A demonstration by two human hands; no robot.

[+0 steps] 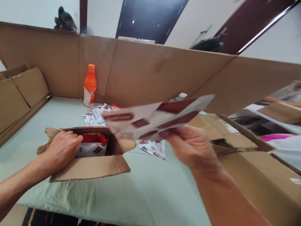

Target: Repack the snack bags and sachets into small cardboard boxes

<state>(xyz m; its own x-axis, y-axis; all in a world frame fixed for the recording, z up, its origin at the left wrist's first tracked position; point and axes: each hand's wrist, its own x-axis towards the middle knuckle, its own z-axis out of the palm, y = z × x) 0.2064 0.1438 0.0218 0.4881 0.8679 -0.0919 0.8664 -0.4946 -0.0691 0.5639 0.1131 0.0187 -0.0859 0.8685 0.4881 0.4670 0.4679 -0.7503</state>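
Observation:
A small cardboard box (94,166) stands on the table with its flaps folded outward. My left hand (62,150) is closed over its left end, fingers bent in at the opening; their tips are hidden. Inside, a white packet (92,149) with dark red squares leans upright by my fingers, with red wrapping behind it. My right hand (190,142) grips a larger white packet (150,119) with dark red blocks by its right end. This packet is held tilted above the table, to the right of the box, and is blurred by motion.
Behind the box lie several small white-and-red packets (100,113), near an orange drink bottle (90,86). Another packet (154,149) lies right of the box. Cardboard boxes stand left (25,91) and right (254,175). A cardboard wall (150,69) bounds the back; a person's head (66,20) shows beyond.

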